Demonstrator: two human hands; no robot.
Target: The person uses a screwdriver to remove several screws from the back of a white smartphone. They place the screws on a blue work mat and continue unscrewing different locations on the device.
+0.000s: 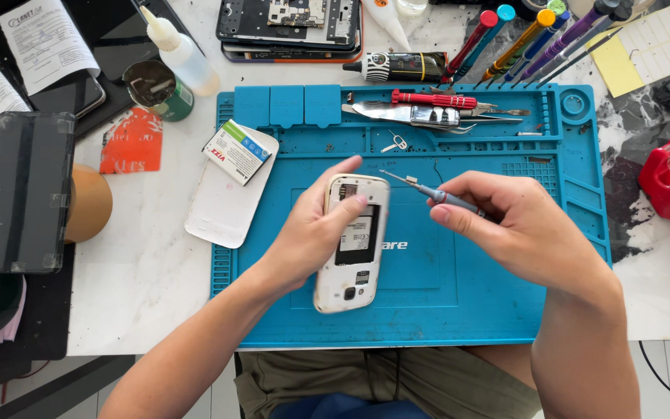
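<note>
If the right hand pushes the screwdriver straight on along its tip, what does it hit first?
Probably the top edge of the white phone in the left hand; the screwdriver in the right hand points up-left, so it might pass just above it.

White-green-blue labelled battery (236, 151) lies on white cover (222, 209).

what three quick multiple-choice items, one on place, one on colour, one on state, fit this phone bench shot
1. Where does the white back cover lie?
A. left of the mat
B. inside the red tape dispenser
C. on the person's lap

2. What colour is the work mat?
A. green
B. blue
C. black

3. In what state is the white phone in the left hand?
A. back open, bay empty
C. wrapped in tape
B. cover on

Key: 1 A, it overlaps the mat's left edge, the battery on it. 2 B, plainly blue. 3 A, bay bare; the right hand holds a screwdriver.
</note>
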